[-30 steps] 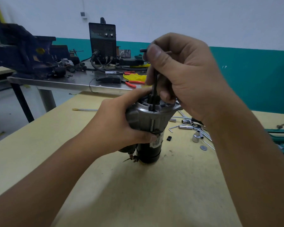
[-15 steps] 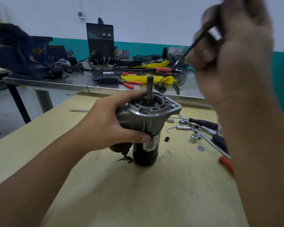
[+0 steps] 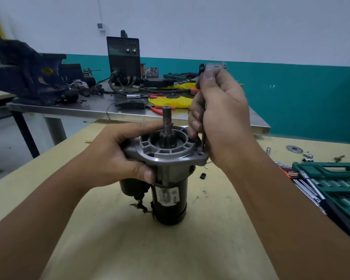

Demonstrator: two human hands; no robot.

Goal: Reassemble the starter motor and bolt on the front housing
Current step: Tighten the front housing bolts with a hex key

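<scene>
Starter (image 3: 166,190) stands upright on the yellow tabletop (image 3: 129,249), black cylindrical body down, with a pale label on its side and a smaller black solenoid beside it on the left. On top sits the grey cast housing (image 3: 166,152), ribbed around a round opening; the shaft (image 3: 167,122) with its pinion rises from the middle of that opening. A flange ear with a hole juts from the housing's right edge.

Behind the starter is a steel bench (image 3: 79,110) carrying a dark blue vise (image 3: 24,75), a black box with knobs and cables (image 3: 123,59), a yellow rag (image 3: 172,101) and red-handled pliers. The wall beyond is white above and teal below. Right of the starter lie loose sockets, a washer (image 3: 294,148) and a green socket case (image 3: 335,188).

Left hand (image 3: 113,158) grips the housing from the starter's left, fingers curled over the far rim and thumb pressed on the near side. Right hand (image 3: 220,118) is just right of the shaft, fingers closed round a thin dark tool (image 3: 203,140) held upright, its lower end at the housing's right ear; the tool's top is blurred above the thumb.
</scene>
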